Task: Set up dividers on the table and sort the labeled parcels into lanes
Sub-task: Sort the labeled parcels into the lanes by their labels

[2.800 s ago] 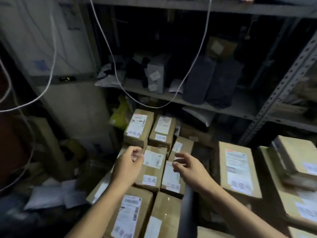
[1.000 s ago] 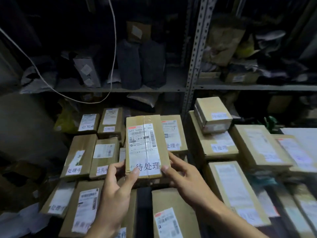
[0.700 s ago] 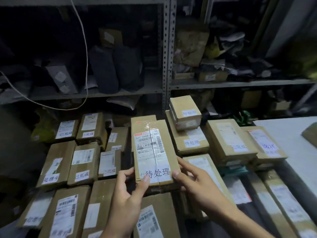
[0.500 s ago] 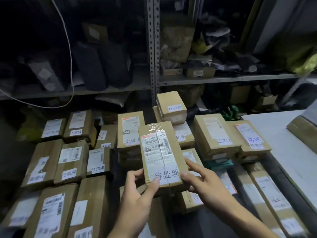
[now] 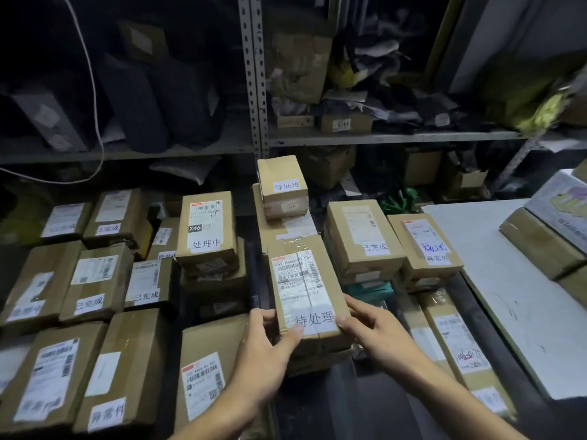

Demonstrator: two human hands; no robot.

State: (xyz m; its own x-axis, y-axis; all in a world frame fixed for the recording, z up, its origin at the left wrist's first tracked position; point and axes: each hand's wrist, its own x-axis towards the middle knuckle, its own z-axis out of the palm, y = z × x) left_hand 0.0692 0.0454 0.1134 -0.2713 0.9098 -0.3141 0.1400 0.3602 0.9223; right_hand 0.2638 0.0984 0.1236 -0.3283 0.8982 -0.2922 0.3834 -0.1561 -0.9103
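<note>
dim metal shelving stood behind a spread of labelled cartons. both hands, the left hand and the right hand, kept a grasping grip on the near end of one parcel, label up and readable, likely to check its lane. it hung above the stacks, left of the white worktop.

2 hands, 1 white table, roughly 20 labelled cardboard parcels
</note>
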